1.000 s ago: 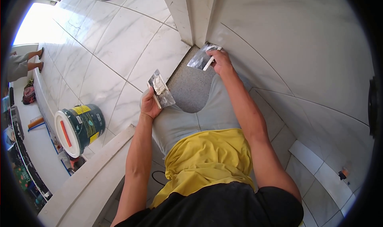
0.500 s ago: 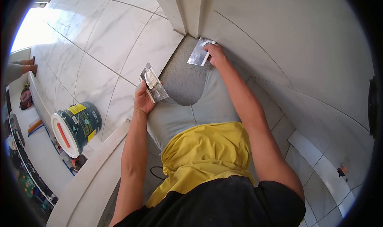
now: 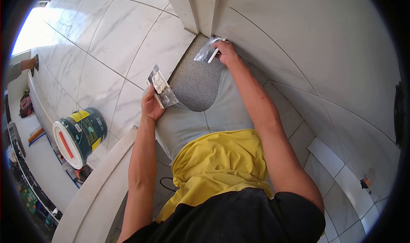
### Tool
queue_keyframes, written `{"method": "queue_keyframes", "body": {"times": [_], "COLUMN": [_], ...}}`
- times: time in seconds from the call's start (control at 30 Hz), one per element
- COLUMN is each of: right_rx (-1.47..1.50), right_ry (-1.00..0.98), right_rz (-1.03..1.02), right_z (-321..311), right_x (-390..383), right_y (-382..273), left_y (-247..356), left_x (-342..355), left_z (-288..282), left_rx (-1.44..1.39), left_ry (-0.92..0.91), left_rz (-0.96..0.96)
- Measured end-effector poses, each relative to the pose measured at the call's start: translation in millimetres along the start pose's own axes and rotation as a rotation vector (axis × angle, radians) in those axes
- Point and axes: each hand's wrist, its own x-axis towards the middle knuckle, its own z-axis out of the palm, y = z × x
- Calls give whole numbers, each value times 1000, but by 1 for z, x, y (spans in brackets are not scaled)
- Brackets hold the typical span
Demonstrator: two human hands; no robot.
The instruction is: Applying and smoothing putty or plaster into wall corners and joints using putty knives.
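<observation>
My left hand (image 3: 151, 103) is closed round the edge grip of a flat metal putty knife (image 3: 170, 98). A lump of white putty (image 3: 159, 82) lies on its blade. Farther off and to the right, my right hand (image 3: 226, 54) grips a second metal putty knife (image 3: 203, 51), its broad blade tilted and smeared with white near the fingers. That blade is over the grey strip of rough floor (image 3: 194, 80), by the foot of the door frame (image 3: 204, 12). Whether its edge touches anything I cannot tell.
A dark green bucket (image 3: 95, 130) with a white lid stands on marbled tiles (image 3: 115, 46) to the left. Beside my left arm runs a pale door edge (image 3: 92, 187). A smooth wall (image 3: 307, 42) rises on the right. Another person's foot (image 3: 30, 64) shows at far left.
My right hand has moved slightly away and to the left, turning its putty knife flatter. The left putty knife has shifted a little left. The other person's legs have moved partly out of view.
</observation>
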Motion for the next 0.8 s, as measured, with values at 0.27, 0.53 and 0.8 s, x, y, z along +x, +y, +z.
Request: {"method": "queue_keyframes", "body": {"times": [0.27, 0.53, 0.8], "right_rx": [2, 35, 91], "right_ry": [-80, -129, -178], "right_rz": [-24, -79, -143], "right_z": [4, 19, 15], "right_x": [-24, -62, -91], "right_y": [-18, -37, -53], "left_y": [0, 3, -1], "left_x": [0, -1, 1], "left_z": [2, 3, 6], "left_rx": [8, 26, 40], "left_ry": [-14, -33, 12], "left_rz": [-11, -7, -17]}}
